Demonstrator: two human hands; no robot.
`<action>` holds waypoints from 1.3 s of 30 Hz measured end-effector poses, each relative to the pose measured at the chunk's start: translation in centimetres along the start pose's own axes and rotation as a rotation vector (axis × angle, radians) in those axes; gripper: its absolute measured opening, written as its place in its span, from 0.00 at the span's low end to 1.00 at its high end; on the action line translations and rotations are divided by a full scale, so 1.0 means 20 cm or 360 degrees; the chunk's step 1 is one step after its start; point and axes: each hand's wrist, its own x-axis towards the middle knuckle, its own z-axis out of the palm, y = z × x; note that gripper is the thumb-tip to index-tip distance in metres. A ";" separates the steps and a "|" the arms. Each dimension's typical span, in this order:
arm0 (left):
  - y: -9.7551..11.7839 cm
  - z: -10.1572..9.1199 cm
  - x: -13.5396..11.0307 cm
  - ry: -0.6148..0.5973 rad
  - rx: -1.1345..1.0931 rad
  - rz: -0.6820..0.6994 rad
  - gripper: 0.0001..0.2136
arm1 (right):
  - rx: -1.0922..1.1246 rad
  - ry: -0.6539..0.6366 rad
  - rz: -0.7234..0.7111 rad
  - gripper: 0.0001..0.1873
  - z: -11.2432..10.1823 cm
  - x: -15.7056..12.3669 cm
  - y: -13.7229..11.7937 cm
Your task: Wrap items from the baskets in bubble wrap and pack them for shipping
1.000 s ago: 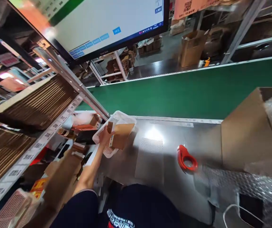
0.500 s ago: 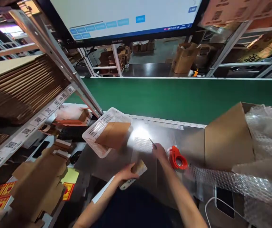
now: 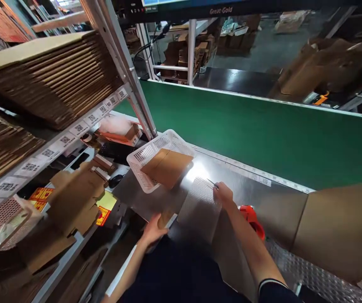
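My left hand (image 3: 153,229) is closed around a small brown and white box (image 3: 166,219), low over the front of the metal table and close to my body. My right hand (image 3: 223,193) grips a thin, pointed metal blade (image 3: 211,183); its handle is hidden in my fingers. That blade points up and left, above a sheet of bubble wrap (image 3: 200,202) on the table. Beyond my left hand, a white perforated basket (image 3: 137,168) holds a folded piece of cardboard (image 3: 168,166). An orange-red tape dispenser (image 3: 252,221) lies beside my right forearm, which partly hides it.
A green conveyor belt (image 3: 247,126) runs behind the metal table (image 3: 275,210). Stacked flat cardboard (image 3: 64,80) fills the left shelf. A large cardboard box (image 3: 342,227) and more bubble wrap (image 3: 313,265) are on the right. A monitor (image 3: 225,10) hangs above.
My view has turned left and down, so the monitor has mostly left the frame. The small box in my left hand has tilted. My right hand still has the blade over the bubble wrap.
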 end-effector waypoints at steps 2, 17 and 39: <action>0.01 -0.06 -0.04 0.0034 0.0017 0.0116 0.31 | 0.0032 0.0068 0.0025 0.16 -0.08 -0.02 -0.01; 0.96 -0.39 0.20 -0.0924 -0.0191 0.0835 0.31 | 0.1007 0.0254 0.0058 0.10 0.26 -1.02 -0.21; 1.13 -0.12 0.52 -0.0486 0.0130 0.1192 0.24 | 0.1507 0.0834 0.0027 0.24 0.32 -0.98 -0.14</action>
